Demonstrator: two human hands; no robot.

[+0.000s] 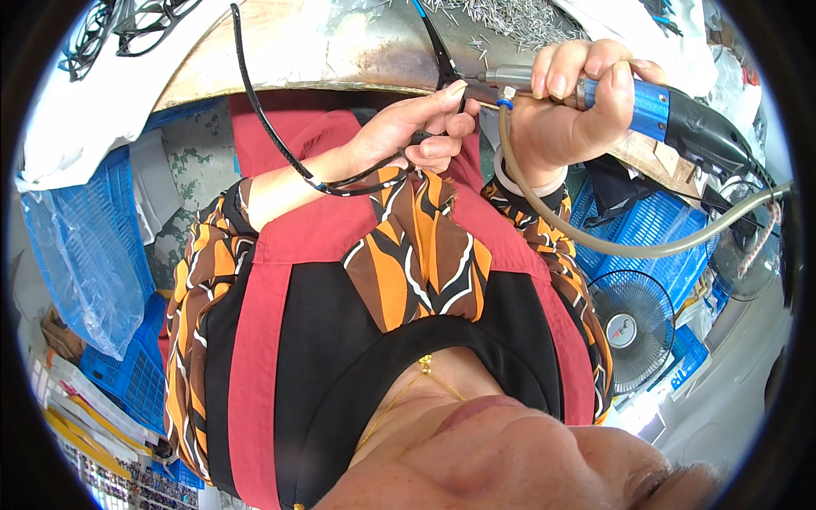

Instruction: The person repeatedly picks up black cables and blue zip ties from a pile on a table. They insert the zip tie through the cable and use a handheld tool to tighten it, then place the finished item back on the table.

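One red apron [313,229] with broad straps [257,374]; one black round-necked top [319,357]; sleeves [212,297] patterned orange, brown, black, white; one gold-coloured necklace [425,365].

The bench [340,47] has a worn metal top, brownish and scuffed near its front edge. A loose heap of small silver pins [518,19] lies on it (a few strayed toward the edge). At left, a white sheet [102,119] drapes over, carrying at least 2 dark glasses frames [155,31].
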